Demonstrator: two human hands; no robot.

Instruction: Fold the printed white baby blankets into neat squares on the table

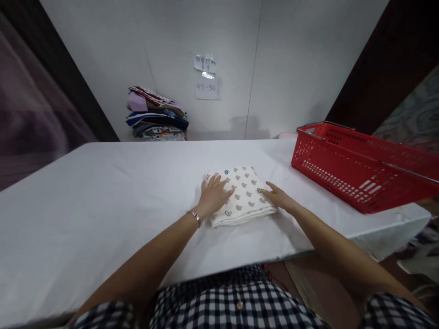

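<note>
A folded white cloth (243, 192) with small grey and a few coloured prints lies flat near the front of the white-covered table (113, 196). Its layers show along the near edge. My left hand (214, 196) rests on the cloth's left side, palm down with fingers spread. At the right edge, my right hand (277, 196) touches the cloth with its fingers stretched out. Neither hand grips anything. What kind of cloth it is, I cannot tell.
A red plastic basket (343, 164) with metal handles stands on the table's right side. Behind the far edge is a stack of folded clothes (157, 116). Two paper notes (206, 87) hang on the white wall.
</note>
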